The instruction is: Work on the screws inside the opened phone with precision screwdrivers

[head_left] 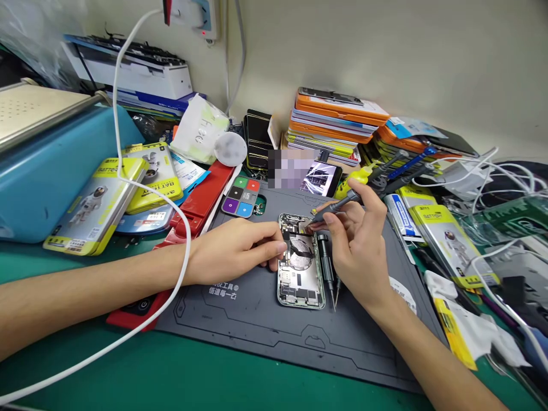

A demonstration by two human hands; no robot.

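An opened phone lies on the dark grey work mat, its inner parts and a round coil showing. At its left edge is my left hand, fingers curled in and thumb tip over the rim. My right hand pinches a dark grey screwdriver, tilted, with its lower end over the phone's upper right corner. The exact tip is too small to make out. Close along the phone's right side lies another screwdriver, partly beside my right palm.
Left stand yellow battery boxes and a red tool. A coloured tile tray and a lit phone sit behind. Orange cases are stacked by the wall. A white cable crosses above my left forearm. Packets crowd the right.
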